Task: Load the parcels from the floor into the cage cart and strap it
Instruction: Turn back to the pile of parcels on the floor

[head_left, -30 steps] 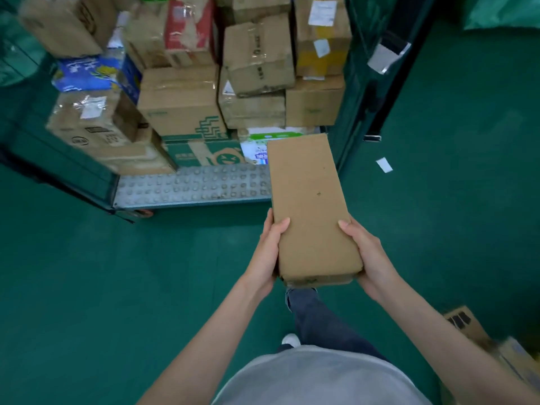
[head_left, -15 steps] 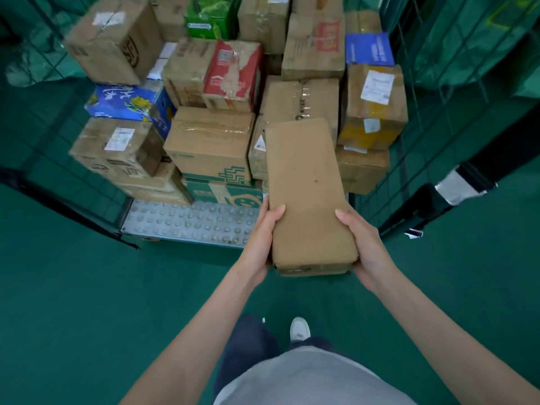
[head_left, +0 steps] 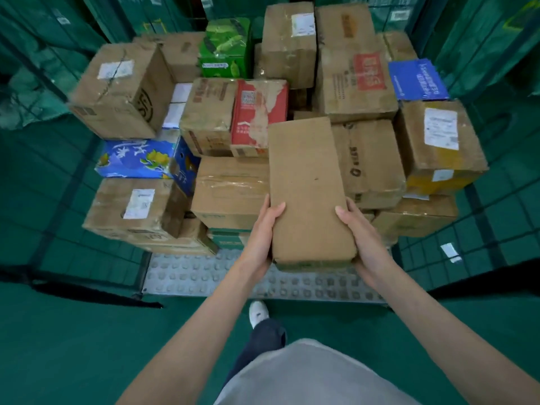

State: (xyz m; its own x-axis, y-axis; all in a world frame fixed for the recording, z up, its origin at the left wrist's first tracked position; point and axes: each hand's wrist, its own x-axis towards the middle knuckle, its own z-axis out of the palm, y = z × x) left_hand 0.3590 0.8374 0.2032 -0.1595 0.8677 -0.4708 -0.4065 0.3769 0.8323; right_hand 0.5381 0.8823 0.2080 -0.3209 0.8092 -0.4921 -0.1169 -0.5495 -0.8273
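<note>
Plain parcel (head_left: pixel 309 188) now carried right over the cage cart (head_left: pixel 204 276) deck at frame centre — left hand (head_left: pixel 260 229), right hand (head_left: pixel 365 238) fingers clamped on its sides; placement next.

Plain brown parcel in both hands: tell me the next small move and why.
Probably carry the plain brown parcel forward and lower it onto the taped brown box just left of it. The left hand and right hand grip its near end, it hangs over the cage cart stack, and that box top looks flat and bare.
</note>
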